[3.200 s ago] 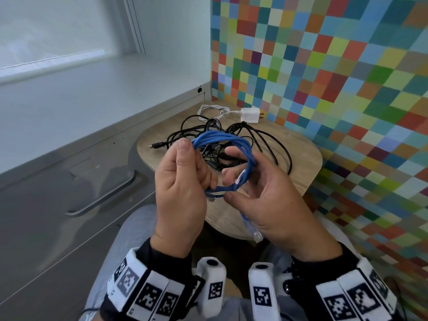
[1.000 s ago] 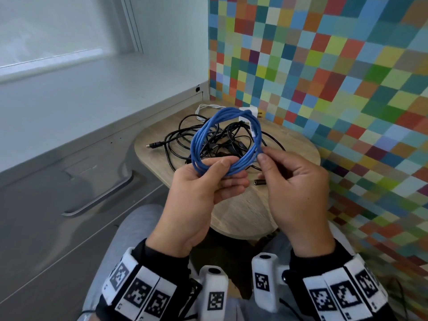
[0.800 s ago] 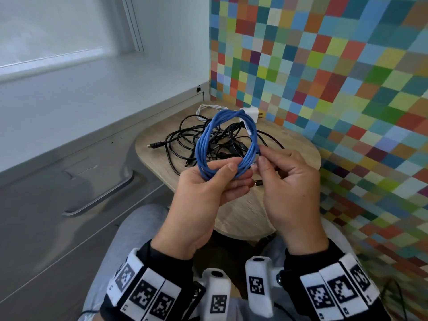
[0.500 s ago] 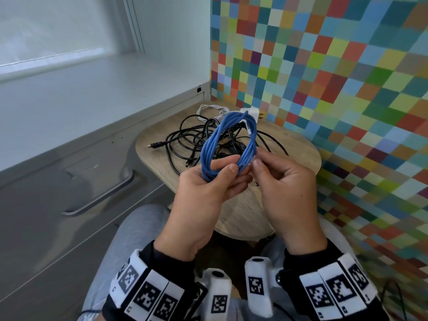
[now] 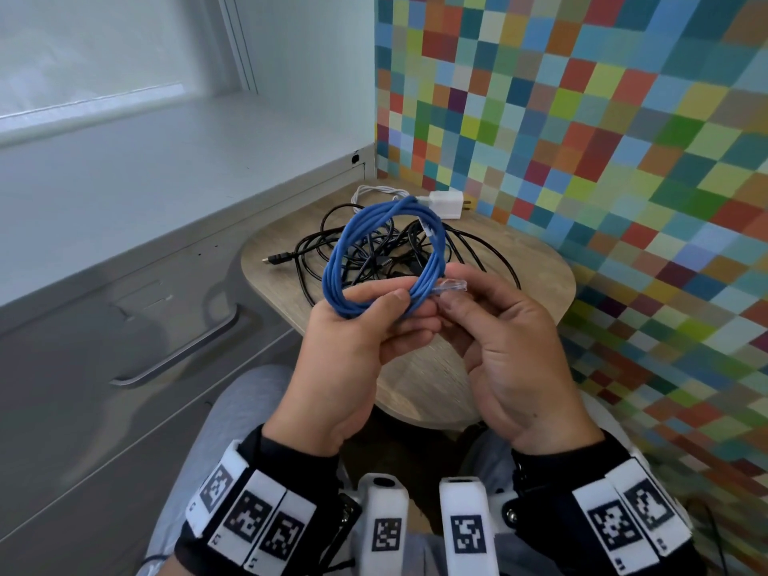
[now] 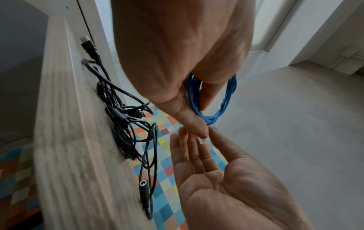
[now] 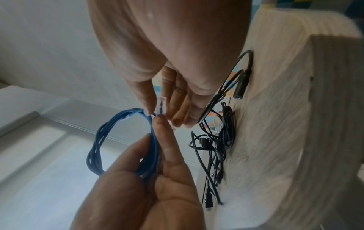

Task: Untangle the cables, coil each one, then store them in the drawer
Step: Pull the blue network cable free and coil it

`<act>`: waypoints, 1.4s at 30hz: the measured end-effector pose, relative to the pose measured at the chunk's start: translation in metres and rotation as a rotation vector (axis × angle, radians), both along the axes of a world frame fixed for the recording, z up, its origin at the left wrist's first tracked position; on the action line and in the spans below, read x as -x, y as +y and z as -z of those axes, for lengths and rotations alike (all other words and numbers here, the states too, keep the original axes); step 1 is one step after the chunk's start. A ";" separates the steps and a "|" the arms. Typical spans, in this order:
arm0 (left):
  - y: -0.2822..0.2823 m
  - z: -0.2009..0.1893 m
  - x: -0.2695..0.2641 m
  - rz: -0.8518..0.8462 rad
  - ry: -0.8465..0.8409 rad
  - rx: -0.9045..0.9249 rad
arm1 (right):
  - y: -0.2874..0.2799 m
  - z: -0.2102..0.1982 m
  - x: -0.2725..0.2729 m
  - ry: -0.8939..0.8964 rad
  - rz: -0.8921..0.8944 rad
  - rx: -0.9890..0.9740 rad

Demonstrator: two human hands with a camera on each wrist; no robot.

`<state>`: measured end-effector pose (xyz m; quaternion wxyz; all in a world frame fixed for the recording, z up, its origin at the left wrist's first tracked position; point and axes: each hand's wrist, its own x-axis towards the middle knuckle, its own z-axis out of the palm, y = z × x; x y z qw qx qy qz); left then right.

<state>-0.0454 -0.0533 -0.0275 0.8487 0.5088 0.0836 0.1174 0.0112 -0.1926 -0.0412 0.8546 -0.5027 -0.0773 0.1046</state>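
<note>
A blue cable (image 5: 353,239) is wound into a round coil held up over the small wooden table (image 5: 515,259). My left hand (image 5: 374,322) grips the coil's lower edge between thumb and fingers. My right hand (image 5: 465,301) pinches the cable's clear plastic plug (image 5: 451,287) just right of the coil. The right wrist view shows the clear plug (image 7: 161,104) between thumb and fingers, with the blue cable (image 7: 98,140) below. In the left wrist view the blue cable (image 6: 226,99) hangs behind my left hand's fingers. A tangle of black cables (image 5: 390,251) lies on the table behind the coil.
A white charger (image 5: 446,203) with a white cord (image 5: 374,192) lies at the table's far edge by the checkered wall (image 5: 602,139). A grey drawer front with a metal handle (image 5: 178,351) stands shut to the left, under a white ledge (image 5: 124,168).
The coil has turned to face me as a wider ring and dropped slightly. My right hand now pinches the clear plug at the coil's lower right.
</note>
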 end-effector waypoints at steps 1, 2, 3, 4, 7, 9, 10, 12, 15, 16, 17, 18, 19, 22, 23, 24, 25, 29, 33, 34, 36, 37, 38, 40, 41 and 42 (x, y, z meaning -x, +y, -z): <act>0.000 0.000 0.000 0.008 0.007 -0.015 | 0.000 0.000 0.000 -0.002 -0.007 0.006; 0.000 0.000 0.000 0.018 0.019 -0.030 | 0.000 0.000 0.000 -0.006 -0.017 0.012; -0.001 0.001 0.000 0.026 0.034 -0.045 | 0.001 0.000 0.001 -0.015 -0.022 0.024; -0.003 0.001 0.000 0.032 0.049 -0.062 | 0.003 0.000 0.002 -0.029 -0.018 0.045; -0.007 0.001 -0.001 0.043 0.074 -0.102 | 0.006 0.003 0.003 -0.076 0.041 0.104; -0.007 0.001 -0.001 0.036 0.077 -0.141 | 0.006 0.005 0.004 -0.089 0.074 0.122; -0.006 0.001 -0.001 0.031 0.077 -0.178 | 0.006 0.006 0.004 -0.089 0.072 0.127; -0.003 -0.001 0.001 0.024 0.069 -0.266 | 0.005 0.006 0.004 -0.078 0.058 0.119; 0.005 -0.003 0.003 -0.017 0.040 -0.481 | 0.004 0.005 0.002 -0.073 0.069 0.118; 0.008 -0.002 0.003 -0.035 0.029 -0.578 | 0.004 0.005 0.002 -0.085 0.079 0.132; 0.011 -0.002 0.003 -0.047 0.025 -0.665 | 0.003 0.006 0.002 -0.102 0.093 0.158; 0.014 -0.002 0.002 -0.052 0.029 -0.732 | 0.003 0.007 0.002 -0.121 0.107 0.190; 0.015 -0.001 0.002 -0.049 0.035 -0.775 | 0.003 0.007 0.003 -0.140 0.117 0.225; 0.016 0.000 0.001 -0.031 0.049 -0.824 | 0.003 0.008 0.005 -0.193 0.122 0.316; 0.016 0.000 0.001 -0.030 0.052 -0.828 | 0.003 0.008 0.005 -0.214 0.122 0.346; 0.015 0.000 0.001 -0.031 0.049 -0.815 | 0.003 0.008 0.005 -0.235 0.120 0.375; 0.014 0.001 0.001 -0.034 0.047 -0.779 | 0.003 0.008 0.005 -0.255 0.113 0.401; 0.010 0.006 0.000 -0.081 0.101 -0.591 | 0.006 0.008 0.006 -0.278 0.077 0.474; 0.012 0.008 -0.004 -0.092 0.126 -0.433 | 0.009 0.007 0.007 -0.273 0.092 0.429; 0.012 0.008 -0.004 -0.086 0.124 -0.392 | 0.009 0.007 0.006 -0.261 0.090 0.398; 0.013 0.008 -0.006 -0.067 0.143 -0.316 | 0.009 0.007 0.003 -0.234 0.083 0.349; 0.012 0.008 -0.007 -0.058 0.164 -0.273 | 0.009 0.007 0.002 -0.230 0.080 0.335; 0.012 0.008 -0.008 -0.052 0.188 -0.225 | 0.010 0.007 0.002 -0.229 0.076 0.328; 0.011 0.008 -0.009 -0.048 0.232 -0.118 | 0.012 0.007 0.004 -0.225 0.065 0.320; 0.012 0.008 -0.009 -0.046 0.243 -0.073 | 0.013 0.006 0.006 -0.226 0.058 0.314; 0.013 0.009 -0.009 -0.041 0.245 -0.057 | 0.014 0.006 0.007 -0.224 0.054 0.304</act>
